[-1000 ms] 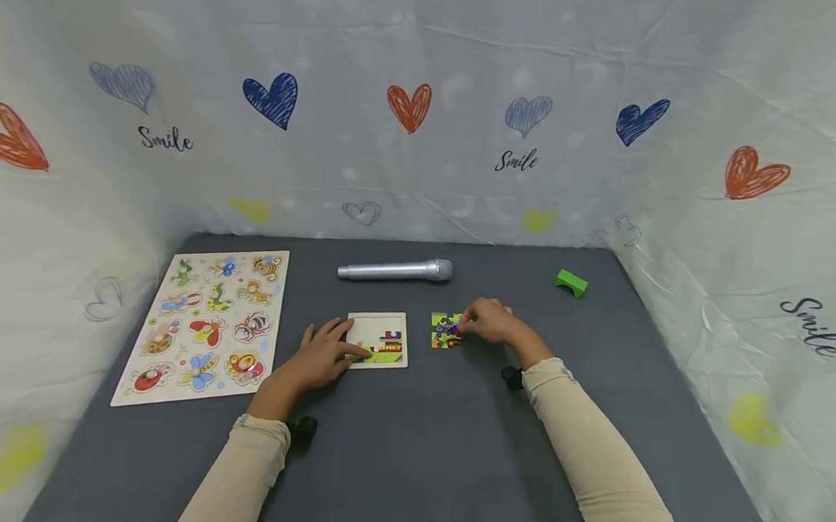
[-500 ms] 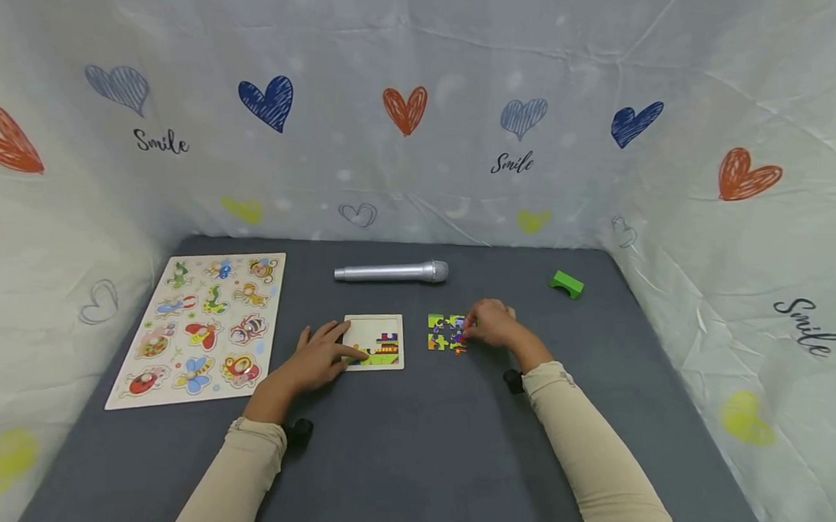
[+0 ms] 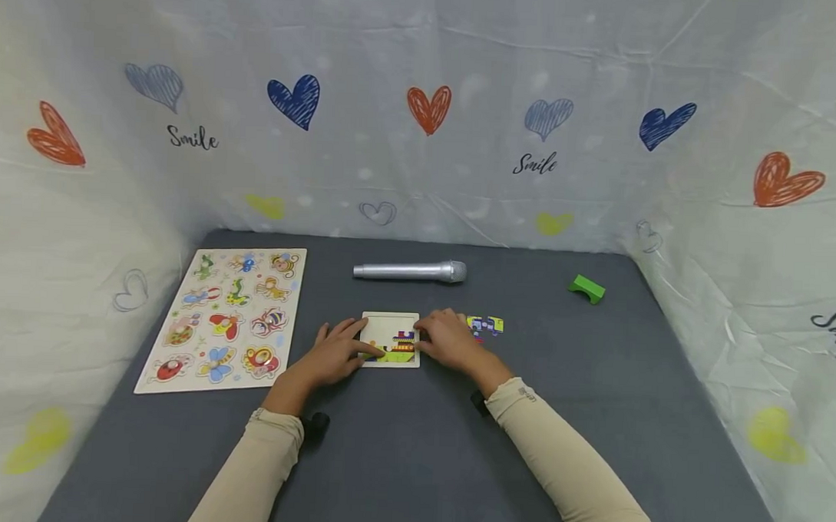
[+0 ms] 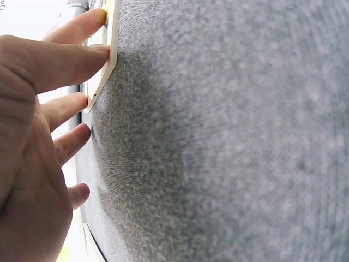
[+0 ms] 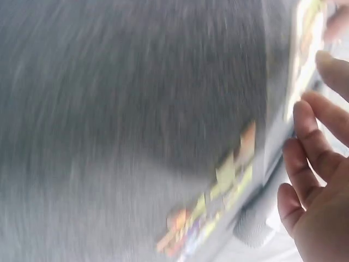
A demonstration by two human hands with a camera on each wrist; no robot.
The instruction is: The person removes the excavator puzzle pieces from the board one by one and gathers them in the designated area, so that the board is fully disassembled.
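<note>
In the head view, a small wooden puzzle tray (image 3: 390, 324) lies between the hands, with several colourful pieces (image 3: 404, 345) in its lower part. My left hand (image 3: 330, 358) rests at its left side, index finger reaching onto the pieces. The left wrist view shows the thumb (image 4: 90, 63) touching the tray's edge. At the tray's right edge is my right hand (image 3: 453, 341). Its thumb and fingertips look apart in the blurred right wrist view, and I see no piece between them. Loose puzzle pieces (image 3: 486, 325) lie right of that hand, which partly hides them.
A large wooden board (image 3: 225, 319) with insect pictures lies at the left. Behind the tray is a silver microphone (image 3: 409, 271), and a green arched block (image 3: 586, 288) sits at the back right. A heart-printed cloth (image 3: 483, 179) hangs behind the table.
My right hand has moved left, from the loose pieces to the tray's right edge. The left hand stays on the tray. The head view has shifted slightly.
</note>
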